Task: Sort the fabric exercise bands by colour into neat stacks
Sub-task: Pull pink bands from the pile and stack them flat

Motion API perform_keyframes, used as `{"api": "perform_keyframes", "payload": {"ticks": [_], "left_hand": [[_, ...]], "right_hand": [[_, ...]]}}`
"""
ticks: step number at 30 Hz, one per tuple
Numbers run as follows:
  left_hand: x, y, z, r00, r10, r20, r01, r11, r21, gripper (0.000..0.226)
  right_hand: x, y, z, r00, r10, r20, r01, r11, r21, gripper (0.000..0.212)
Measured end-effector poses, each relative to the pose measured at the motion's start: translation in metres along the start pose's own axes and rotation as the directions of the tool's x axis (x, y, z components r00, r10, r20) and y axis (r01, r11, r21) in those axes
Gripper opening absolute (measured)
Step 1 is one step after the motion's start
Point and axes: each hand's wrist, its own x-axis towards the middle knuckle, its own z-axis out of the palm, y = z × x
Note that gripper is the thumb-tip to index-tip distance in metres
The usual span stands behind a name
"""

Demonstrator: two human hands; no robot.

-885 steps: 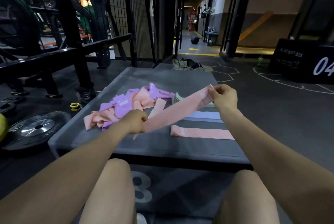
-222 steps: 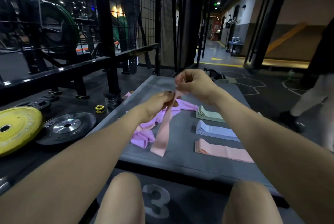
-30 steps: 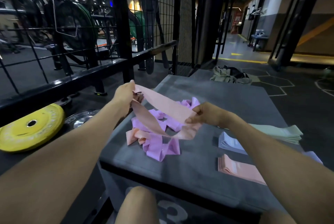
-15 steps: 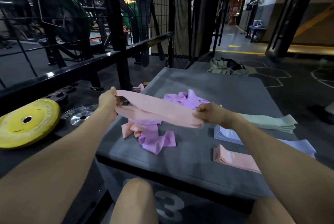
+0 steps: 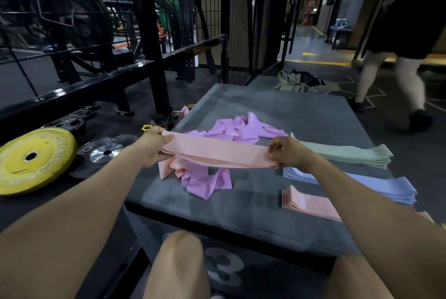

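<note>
Gym floor and black steel racks fill the background of the head view, with a grey padded table [image 5: 301, 115] in front of the seated person's knees. Both hands hold one pink band [image 5: 217, 152] stretched flat just above the table. The left hand [image 5: 152, 145] grips its left end with curled fingers [image 5: 166, 140], and the right hand [image 5: 288, 151] pinches its right end with its fingers bent around the fabric. Under the band lies a loose heap of purple and pink bands [image 5: 224, 129], crumpled together near the table's middle. On the right side of the table three flat stacks lie one behind another: a green stack [image 5: 350, 155] farthest, a lilac stack [image 5: 376, 187] in the middle, and a pink stack [image 5: 311, 204] nearest, partly hidden by the right forearm. On the floor to the left lie a yellow weight plate [image 5: 31, 158] and a black weight plate [image 5: 106, 151] just beside it. Beyond the table's far edge sits a bundle of clothes [image 5: 299, 83], and another person's legs [image 5: 391, 81] show at the right.
</note>
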Motion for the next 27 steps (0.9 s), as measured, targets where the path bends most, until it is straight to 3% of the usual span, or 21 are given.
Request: {"api": "perform_keyframes", "payload": {"ticks": [3,7,12,14,16,19,21,24,27], "left_hand": [[0.003,-0.004,0.002,0.998,0.031,-0.047,-0.029,0.999,0.046,0.011],[0.004,-0.007,0.004,0.993,0.069,-0.092,-0.064,0.996,0.055,0.022],[-0.005,0.011,0.020,0.993,0.119,-0.001,-0.119,0.990,-0.073,0.016],[-0.014,0.020,0.031,0.988,0.153,0.022,-0.150,0.983,-0.110,0.016],[-0.021,0.027,0.045,0.983,0.171,0.072,-0.159,0.976,-0.147,0.009],[-0.033,0.033,0.069,0.972,0.189,0.140,-0.167,0.974,-0.156,0.012],[-0.044,0.037,0.086,0.958,0.196,0.210,-0.156,0.969,-0.193,0.010],[-0.058,0.045,0.103,0.919,0.201,0.338,-0.086,0.941,-0.327,0.016],[-0.065,0.048,0.113,0.891,0.219,0.399,-0.089,0.944,-0.318,0.016]], "right_hand": [[-0.001,0.005,0.001,0.999,0.011,-0.053,-0.014,0.998,-0.057,0.021],[-0.005,0.007,0.000,0.997,0.024,-0.074,-0.024,1.000,0.005,0.040],[-0.004,-0.004,0.005,0.995,0.004,-0.099,-0.011,0.998,-0.069,0.038],[-0.002,-0.018,0.009,0.992,-0.051,-0.115,0.040,0.995,-0.094,0.024],[-0.005,-0.039,0.013,0.992,-0.086,-0.090,0.091,0.995,0.051,0.009],[-0.012,-0.066,0.018,0.993,-0.113,-0.012,0.109,0.915,0.389,0.015],[-0.016,-0.078,0.019,0.993,-0.118,-0.012,0.113,0.903,0.415,0.008],[-0.021,-0.084,0.015,0.995,-0.086,-0.043,0.096,0.895,0.436,0.017],[-0.031,-0.082,0.003,0.998,-0.046,-0.030,0.055,0.865,0.499,0.028]]}}
